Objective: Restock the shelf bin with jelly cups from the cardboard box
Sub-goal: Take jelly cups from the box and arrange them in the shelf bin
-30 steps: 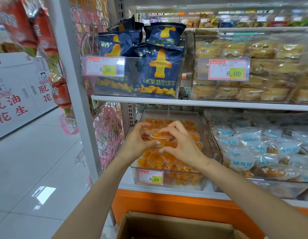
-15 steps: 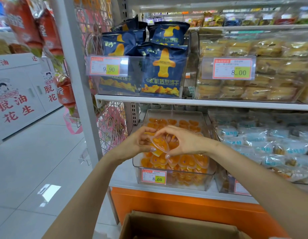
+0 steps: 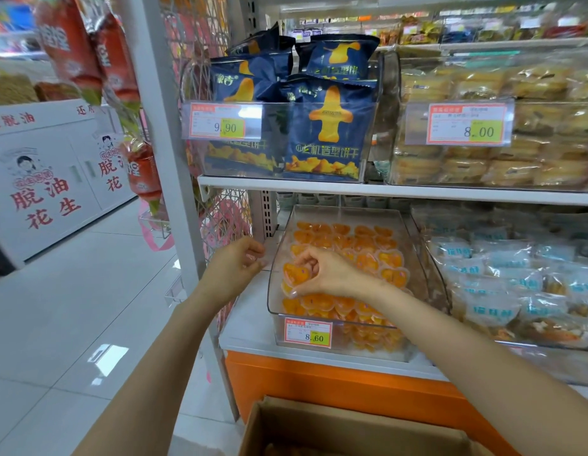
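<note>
A clear plastic shelf bin [image 3: 417, 255] on the lower shelf holds several orange jelly cups [image 3: 361, 248]. My right hand [image 3: 325, 271] hovers over the bin's front left part, its fingers closed on one jelly cup [image 3: 294, 273]. Just outside the bin's left wall, my left hand [image 3: 236, 261] has its fingers loosely curled, and I see nothing in it. The open cardboard box [image 3: 335, 426] sits at the bottom of the view, below the shelf.
A white shelf upright [image 3: 164, 153] stands left of the bin. Blue snack bags [image 3: 325, 126] fill the bin above. Packaged cakes [image 3: 516, 271] lie in the bin to the right. An orange shelf base [image 3: 335, 386] runs below. Tiled aisle floor [image 3: 72, 324] lies to the left.
My left hand has let go and drawn back to the left, out of the bin. My right hand now holds the jelly cup alone, lower over the bin's front left.
</note>
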`<state>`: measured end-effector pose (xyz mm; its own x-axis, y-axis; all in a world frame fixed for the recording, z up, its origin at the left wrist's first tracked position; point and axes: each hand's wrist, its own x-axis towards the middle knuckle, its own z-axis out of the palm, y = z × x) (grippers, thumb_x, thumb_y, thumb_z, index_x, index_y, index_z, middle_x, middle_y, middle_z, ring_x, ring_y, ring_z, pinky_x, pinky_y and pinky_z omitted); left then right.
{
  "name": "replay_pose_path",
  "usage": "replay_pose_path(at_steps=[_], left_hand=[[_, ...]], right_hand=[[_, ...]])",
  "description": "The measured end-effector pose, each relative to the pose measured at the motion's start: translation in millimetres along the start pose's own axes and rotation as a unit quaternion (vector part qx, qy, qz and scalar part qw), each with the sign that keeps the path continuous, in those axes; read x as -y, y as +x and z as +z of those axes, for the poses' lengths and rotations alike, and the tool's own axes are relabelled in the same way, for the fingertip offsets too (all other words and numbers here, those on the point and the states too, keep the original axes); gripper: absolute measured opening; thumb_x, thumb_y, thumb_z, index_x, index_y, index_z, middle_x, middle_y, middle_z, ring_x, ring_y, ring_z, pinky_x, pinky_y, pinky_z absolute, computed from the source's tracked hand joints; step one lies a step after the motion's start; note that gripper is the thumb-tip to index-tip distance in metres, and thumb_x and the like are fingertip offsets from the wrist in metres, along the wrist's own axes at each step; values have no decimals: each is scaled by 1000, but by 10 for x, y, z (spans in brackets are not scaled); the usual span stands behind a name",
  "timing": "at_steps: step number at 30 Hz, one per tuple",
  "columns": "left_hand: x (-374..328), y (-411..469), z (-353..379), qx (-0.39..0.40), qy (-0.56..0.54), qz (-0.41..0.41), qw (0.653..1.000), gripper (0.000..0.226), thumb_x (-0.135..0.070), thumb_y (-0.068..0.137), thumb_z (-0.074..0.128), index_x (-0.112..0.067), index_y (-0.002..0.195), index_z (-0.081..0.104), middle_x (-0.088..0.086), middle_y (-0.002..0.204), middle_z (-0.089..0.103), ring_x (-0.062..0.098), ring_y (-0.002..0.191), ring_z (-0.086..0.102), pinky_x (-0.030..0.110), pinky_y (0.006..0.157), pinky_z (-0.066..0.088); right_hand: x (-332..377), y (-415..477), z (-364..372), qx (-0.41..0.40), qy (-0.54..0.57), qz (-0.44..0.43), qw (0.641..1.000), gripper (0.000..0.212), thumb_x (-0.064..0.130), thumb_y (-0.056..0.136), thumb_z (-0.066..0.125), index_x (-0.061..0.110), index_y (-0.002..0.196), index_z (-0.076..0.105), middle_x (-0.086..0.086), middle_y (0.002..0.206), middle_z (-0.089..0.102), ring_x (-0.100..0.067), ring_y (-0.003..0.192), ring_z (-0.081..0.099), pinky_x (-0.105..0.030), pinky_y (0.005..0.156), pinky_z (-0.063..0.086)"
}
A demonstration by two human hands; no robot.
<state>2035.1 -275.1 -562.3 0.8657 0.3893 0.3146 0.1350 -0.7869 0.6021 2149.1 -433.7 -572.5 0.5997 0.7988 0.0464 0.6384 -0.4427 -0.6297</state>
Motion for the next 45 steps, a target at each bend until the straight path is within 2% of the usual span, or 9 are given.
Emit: replay_pose_path(at_steps=[6,14,21,28,33,36,39,42,45], left_hand=[[12,-33,-16,-3,8,2,1000,22,-12,89,59,-9,111,61,4,109,64,12,83,55,20,71,37],[-2,-31,27,15,36,20,999,21,-12,89,59,-8,110,62,6,111,65,19,90,61,20,72,40],[-90,-45,70,24,37,27,999,20,-13,89,59,-9,108,63,5,109,65,16,83,57,26,76,44],[-131,-52,81,27,47,34,998,18,-13,90,59,-8,107,64,6,108,65,17,84,59,22,70,41],[-448,-322,207,48,-22,85,995,14,-7,89,58,-7,102,65,-1,95,63,5,70,51,2,60,37],[-604,-647,469,137,-60,128,980,10,-8,88,60,-6,97,65,-9,85,58,-7,66,51,4,59,36],[-518,-886,891,237,-65,117,962,10,-8,87,61,-6,97,64,-5,88,61,-10,64,50,4,60,35],[-274,-1077,1394,324,-21,70,943,15,-13,89,60,-7,102,63,-4,91,58,-4,68,45,4,61,32],[155,-1294,1912,413,5,-18,911,14,-15,90,58,-12,104,60,-1,95,62,12,90,59,10,73,38]], right_hand=[[-7,19,265,-23,-124,25,992,67,47,67,79,24,125,53,1,128,50,-20,121,43,-33,100,32],[1,-7,270,-17,-146,48,988,69,51,69,77,30,131,52,-1,125,43,-24,124,40,-37,105,33],[38,-67,212,-18,-170,38,985,66,58,73,70,33,131,51,-2,129,42,-24,126,35,-40,108,29],[-263,-446,-298,-144,-131,45,980,36,46,81,67,29,113,65,2,106,55,-19,109,50,-27,88,37],[-329,-987,-328,-170,-107,-19,979,23,31,83,69,26,106,68,19,88,51,0,79,47,-23,78,41],[-372,-1337,-176,-104,-118,-46,986,21,33,85,67,30,105,66,23,84,50,2,73,49,-27,73,46],[-562,-1559,51,45,-171,-36,984,24,38,87,62,33,110,63,17,96,56,9,70,44,-20,68,38],[-911,-1631,356,210,-213,19,954,34,39,89,59,28,121,58,4,113,59,-5,90,53,-25,73,40],[-1400,-1649,799,301,-209,101,925,41,32,90,61,22,129,53,-2,123,57,-21,114,53,-24,80,39]])
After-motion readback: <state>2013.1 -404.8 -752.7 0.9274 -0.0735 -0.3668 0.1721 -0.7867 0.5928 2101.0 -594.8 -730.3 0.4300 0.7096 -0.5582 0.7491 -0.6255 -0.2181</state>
